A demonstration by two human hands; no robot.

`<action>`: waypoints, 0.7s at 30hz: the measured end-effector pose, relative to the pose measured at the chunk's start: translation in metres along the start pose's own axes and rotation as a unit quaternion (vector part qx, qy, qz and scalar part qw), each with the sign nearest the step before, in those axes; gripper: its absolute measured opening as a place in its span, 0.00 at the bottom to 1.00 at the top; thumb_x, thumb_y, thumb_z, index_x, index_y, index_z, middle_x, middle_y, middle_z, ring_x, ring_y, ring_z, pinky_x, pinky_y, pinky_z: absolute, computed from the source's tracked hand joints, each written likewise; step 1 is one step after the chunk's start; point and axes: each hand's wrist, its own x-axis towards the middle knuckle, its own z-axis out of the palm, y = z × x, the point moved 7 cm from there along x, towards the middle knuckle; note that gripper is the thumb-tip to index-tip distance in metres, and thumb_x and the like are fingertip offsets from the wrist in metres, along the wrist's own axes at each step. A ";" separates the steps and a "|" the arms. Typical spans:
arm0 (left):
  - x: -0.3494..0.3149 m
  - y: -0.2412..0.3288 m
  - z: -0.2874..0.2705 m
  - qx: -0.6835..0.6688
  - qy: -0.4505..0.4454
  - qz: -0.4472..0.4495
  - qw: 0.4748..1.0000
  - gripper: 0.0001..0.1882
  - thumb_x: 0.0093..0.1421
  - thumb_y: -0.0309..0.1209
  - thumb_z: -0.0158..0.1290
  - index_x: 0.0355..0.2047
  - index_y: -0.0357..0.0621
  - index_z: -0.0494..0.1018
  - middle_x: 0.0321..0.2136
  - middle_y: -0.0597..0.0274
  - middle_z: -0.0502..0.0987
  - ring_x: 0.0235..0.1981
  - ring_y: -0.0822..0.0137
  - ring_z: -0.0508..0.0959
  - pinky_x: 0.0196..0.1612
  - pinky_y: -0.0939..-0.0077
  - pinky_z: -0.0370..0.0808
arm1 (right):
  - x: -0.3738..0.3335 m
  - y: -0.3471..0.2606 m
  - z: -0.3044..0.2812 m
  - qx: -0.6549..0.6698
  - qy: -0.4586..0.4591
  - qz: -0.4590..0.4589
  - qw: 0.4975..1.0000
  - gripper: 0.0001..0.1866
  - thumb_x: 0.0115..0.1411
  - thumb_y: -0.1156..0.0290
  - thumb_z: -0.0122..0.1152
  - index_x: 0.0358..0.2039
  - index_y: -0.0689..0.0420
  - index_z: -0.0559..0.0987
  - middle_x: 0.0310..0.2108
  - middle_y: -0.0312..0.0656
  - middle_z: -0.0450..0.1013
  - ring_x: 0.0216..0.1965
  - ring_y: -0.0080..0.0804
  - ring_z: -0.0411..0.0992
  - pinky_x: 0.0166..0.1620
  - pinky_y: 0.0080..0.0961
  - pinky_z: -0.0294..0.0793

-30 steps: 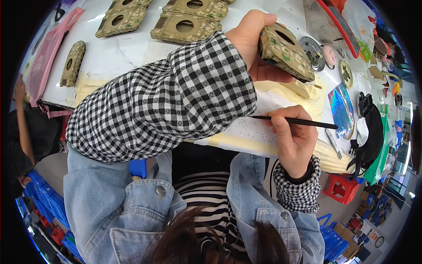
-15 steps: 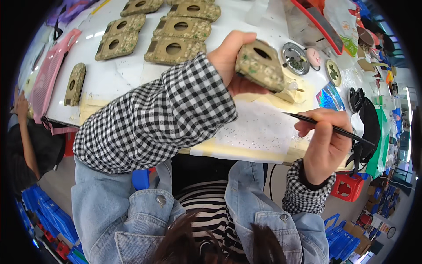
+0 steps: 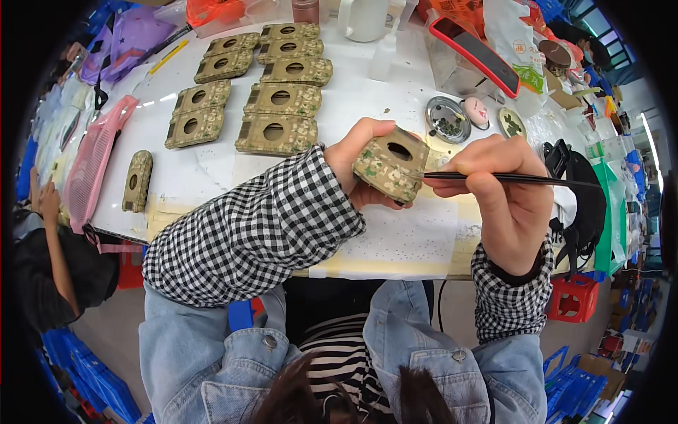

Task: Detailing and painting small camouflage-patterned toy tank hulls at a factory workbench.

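Observation:
My left hand is closed round a camouflage-painted model tank hull with a round hole in its top, holding it tilted above the table. My right hand pinches slim black tweezers. Their tips reach the hull's right edge; whether they grip a tiny part is too small to tell. Below lies a white paper sheet scattered with tiny dark specks. A round clear dish with dark green bits stands beyond my right hand, beside a smaller pale dish also with green bits.
Matching hulls stand in rows at the far left, with a single one nearer. A pink mesh basket lies at the left edge. Farther back are a red-cased phone, a squeeze bottle and a white jug.
My right hand has raised the tweezers from above the paper to the held hull. The left hand has turned the hull and brought it lower. The view has shifted, showing more of the table's far side.

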 end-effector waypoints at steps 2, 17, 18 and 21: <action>0.002 -0.001 -0.003 0.023 -0.035 0.000 0.999 0.28 0.58 0.51 0.37 0.47 0.39 0.67 0.33 0.53 0.76 0.26 0.62 0.78 0.28 0.72 0.78 | 0.000 0.000 0.001 -0.002 -0.008 0.003 1.000 0.05 0.58 0.77 0.52 0.31 0.67 0.70 0.30 0.45 0.69 0.30 0.27 0.72 0.34 0.19 0.74; 0.001 -0.002 -0.002 0.001 -0.002 -0.014 1.000 0.26 0.59 0.49 0.36 0.43 0.40 0.69 0.28 0.55 0.77 0.20 0.61 0.76 0.23 0.73 0.74 | 0.001 0.002 0.002 -0.040 -0.030 -0.004 0.999 0.07 0.59 0.74 0.52 0.32 0.67 0.69 0.30 0.47 0.69 0.30 0.32 0.73 0.34 0.22 0.76; 0.001 -0.002 -0.002 0.005 -0.006 -0.016 1.000 0.26 0.59 0.49 0.37 0.43 0.40 0.69 0.28 0.56 0.77 0.20 0.61 0.76 0.23 0.73 0.74 | 0.000 0.003 0.002 -0.013 -0.007 0.007 1.000 0.06 0.57 0.76 0.54 0.31 0.67 0.71 0.29 0.44 0.70 0.30 0.28 0.71 0.33 0.19 0.73; -0.001 -0.001 -0.002 0.000 0.005 -0.015 1.000 0.26 0.59 0.49 0.36 0.43 0.39 0.70 0.28 0.56 0.77 0.20 0.61 0.77 0.23 0.74 0.75 | 0.000 0.003 0.003 -0.037 -0.031 -0.008 0.999 0.07 0.59 0.75 0.52 0.32 0.67 0.69 0.30 0.47 0.69 0.30 0.32 0.73 0.34 0.22 0.76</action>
